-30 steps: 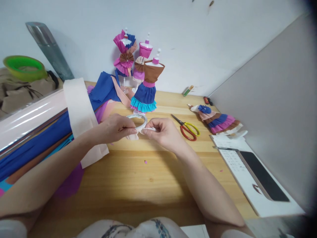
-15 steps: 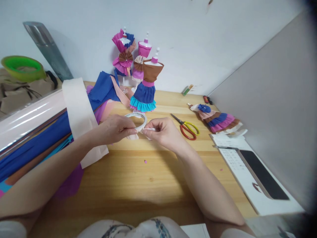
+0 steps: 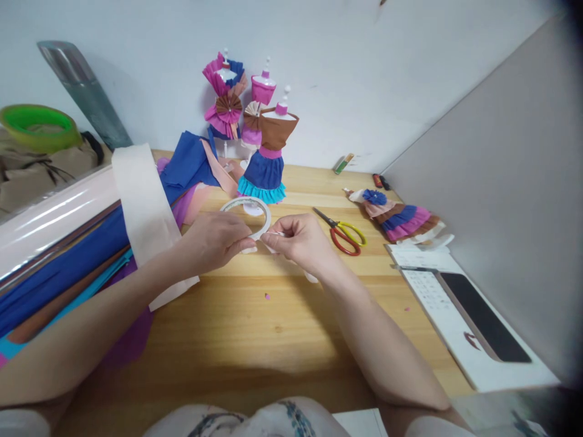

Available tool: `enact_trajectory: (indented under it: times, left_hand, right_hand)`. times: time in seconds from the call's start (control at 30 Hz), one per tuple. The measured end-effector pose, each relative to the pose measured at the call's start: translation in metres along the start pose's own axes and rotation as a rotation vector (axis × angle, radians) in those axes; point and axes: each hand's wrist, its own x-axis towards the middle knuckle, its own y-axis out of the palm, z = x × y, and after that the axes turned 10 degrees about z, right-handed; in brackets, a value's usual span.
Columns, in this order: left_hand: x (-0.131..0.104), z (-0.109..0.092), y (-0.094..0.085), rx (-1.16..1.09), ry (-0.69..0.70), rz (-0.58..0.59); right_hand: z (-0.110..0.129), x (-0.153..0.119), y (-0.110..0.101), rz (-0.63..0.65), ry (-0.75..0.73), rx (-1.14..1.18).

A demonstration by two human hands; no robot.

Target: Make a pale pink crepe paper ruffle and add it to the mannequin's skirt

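Note:
My left hand (image 3: pixel 223 238) pinches a thin white roll of tape (image 3: pixel 263 213), held up above the wooden table. Close beside it, my right hand (image 3: pixel 298 240) is closed on a pale strip (image 3: pixel 274 235), most of it hidden by the fingers. A loose pale end (image 3: pixel 311 277) hangs below the right hand. The two sets of fingertips nearly meet at the lower edge of the roll. Just behind the roll stands a small mannequin (image 3: pixel 272 145) in a brown, blue and turquoise paper dress.
Scissors (image 3: pixel 342 232) with red and yellow handles lie right of my hands. Rolled coloured papers (image 3: pixel 68 261) fill the left side. A miniature dress (image 3: pixel 396 213) and a white board with a phone-like dark panel (image 3: pixel 485 318) lie right. A bottle (image 3: pixel 86 91) leans at back left.
The tape roll has tilted so its ring shows wider. The right hand has turned slightly, and a pale end now hangs below it. The view has shifted a little.

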Motion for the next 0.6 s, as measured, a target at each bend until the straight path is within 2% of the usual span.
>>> enact_trajectory:
  times: [0.23,0.43,0.6]
  left_hand:
    - [0.0013,-0.0024,0.0013,0.058,-0.020,-0.075]
    - [0.0018,0.0001,0.0013,0.033,-0.032,-0.098]
    - [0.0003,0.0034,0.0013,0.009,-0.053,-0.106]
  right_hand:
    - [-0.0028,0.0018,0.0002,-0.032,-0.034,-0.022]
    - [-0.0074,0.0031,0.0007,0.044,-0.141,-0.011]
    - [-0.0052,0.0031,0.0027,-0.007,-0.081,0.101]
